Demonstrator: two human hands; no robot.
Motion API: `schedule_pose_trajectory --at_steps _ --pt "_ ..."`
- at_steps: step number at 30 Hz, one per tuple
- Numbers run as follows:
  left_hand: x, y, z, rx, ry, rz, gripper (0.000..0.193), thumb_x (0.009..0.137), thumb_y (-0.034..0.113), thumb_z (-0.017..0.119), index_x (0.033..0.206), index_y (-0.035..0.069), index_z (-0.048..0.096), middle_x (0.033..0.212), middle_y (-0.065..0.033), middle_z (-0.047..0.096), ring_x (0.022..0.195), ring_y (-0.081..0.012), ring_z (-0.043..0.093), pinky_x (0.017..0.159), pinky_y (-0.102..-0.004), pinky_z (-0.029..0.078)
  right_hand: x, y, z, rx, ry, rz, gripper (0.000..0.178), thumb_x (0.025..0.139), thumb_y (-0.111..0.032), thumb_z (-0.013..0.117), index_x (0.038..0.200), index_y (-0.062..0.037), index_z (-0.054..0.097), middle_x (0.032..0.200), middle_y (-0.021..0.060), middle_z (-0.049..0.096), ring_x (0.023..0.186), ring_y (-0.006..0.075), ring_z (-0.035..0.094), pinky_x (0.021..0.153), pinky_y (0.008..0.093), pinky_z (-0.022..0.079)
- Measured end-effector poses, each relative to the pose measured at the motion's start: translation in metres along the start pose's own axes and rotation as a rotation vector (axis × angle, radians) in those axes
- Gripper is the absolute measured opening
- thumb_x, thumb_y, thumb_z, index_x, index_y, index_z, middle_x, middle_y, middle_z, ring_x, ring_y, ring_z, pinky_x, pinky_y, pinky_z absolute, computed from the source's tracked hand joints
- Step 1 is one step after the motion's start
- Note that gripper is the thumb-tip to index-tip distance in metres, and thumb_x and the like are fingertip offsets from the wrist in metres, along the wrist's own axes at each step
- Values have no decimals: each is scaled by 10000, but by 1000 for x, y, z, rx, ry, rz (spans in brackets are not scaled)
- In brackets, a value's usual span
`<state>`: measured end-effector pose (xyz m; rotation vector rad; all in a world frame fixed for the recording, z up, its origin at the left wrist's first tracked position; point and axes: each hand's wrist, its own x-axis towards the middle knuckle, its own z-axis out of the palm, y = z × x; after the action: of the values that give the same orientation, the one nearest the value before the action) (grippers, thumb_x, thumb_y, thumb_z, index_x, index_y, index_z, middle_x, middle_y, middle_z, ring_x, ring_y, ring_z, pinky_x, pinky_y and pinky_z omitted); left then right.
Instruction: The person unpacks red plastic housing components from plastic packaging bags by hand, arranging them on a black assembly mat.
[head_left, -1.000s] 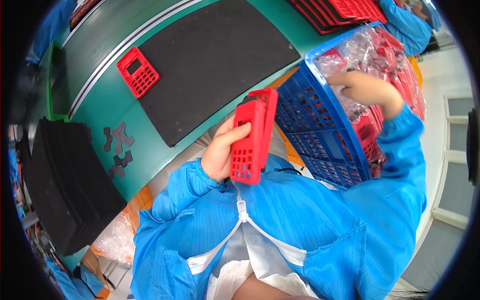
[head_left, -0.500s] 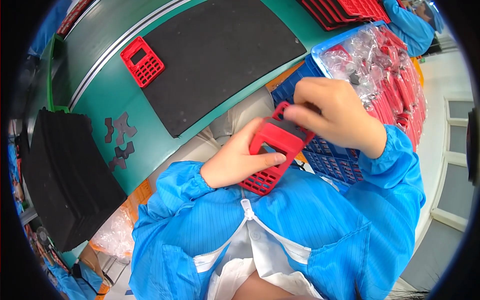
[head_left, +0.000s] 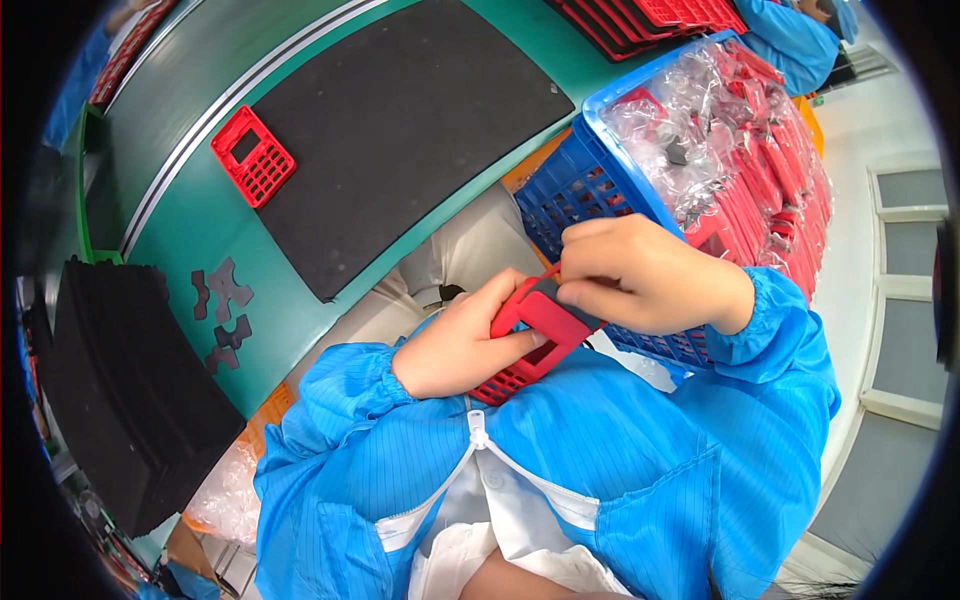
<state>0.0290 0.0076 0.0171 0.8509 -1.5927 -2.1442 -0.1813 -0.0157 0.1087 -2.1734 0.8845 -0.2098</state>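
Note:
My left hand (head_left: 458, 345) is wrapped round a red plastic device housing (head_left: 548, 330) with a screen window and a grid of key holes. It is held tilted in front of my chest, key holes toward the lower left. A dark grey pad (head_left: 547, 288) lies across the housing's upper end. My right hand (head_left: 640, 275) is closed with thumb and fingers pressed at that pad; its fingertips partly hide it. Another red housing (head_left: 254, 157) rests at the left edge of a black mat (head_left: 410, 130) on the green table.
Several loose dark grey cut pads (head_left: 228, 290) lie on the table's left, beside a stack of black sheets (head_left: 125, 400). To the right stands a blue crate (head_left: 600, 125) heaped with bagged red parts (head_left: 765, 160). Red trays (head_left: 640, 20) and another person's blue sleeve (head_left: 790, 40) are beyond.
Both hands and the housing have shifted slightly down, with the housing tipped further. My right fingers have moved down and left against the dark pad. The whole view has shifted a little.

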Motion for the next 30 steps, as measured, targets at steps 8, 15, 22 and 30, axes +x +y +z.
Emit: schedule_pose_trajectory --at_steps 8,15,22,30 --pt "23 1 -9 -844 412 151 393 958 308 473 1241 34 463 1050 -166 629 900 -250 658 742 -361 563 -46 58 -59 -839 451 711 321 933 -294 517 841 -5 624 717 169 625 640 277 627 578 391 486" --pt "48 22 0 -1060 570 291 395 993 342 376 1226 42 485 1085 -118 631 915 -211 643 800 -339 547 17 3 21 289 195 308 218 860 -169 613 938 34 623 725 143 628 646 208 616 599 318 478" --pt "40 14 6 -1089 549 336 408 992 371 382 1216 50 500 1103 -111 618 966 -213 621 805 -348 537 22 18 45 366 380 266 167 844 -101 600 928 42 619 699 168 613 622 209 612 578 325 468" --pt "30 6 -25 -959 804 557 372 975 335 458 1230 65 461 1110 -104 604 997 -241 614 833 -406 531 -29 13 -27 -168 491 465 183 804 -127 593 685 9 570 528 76 505 499 111 491 463 304 394"
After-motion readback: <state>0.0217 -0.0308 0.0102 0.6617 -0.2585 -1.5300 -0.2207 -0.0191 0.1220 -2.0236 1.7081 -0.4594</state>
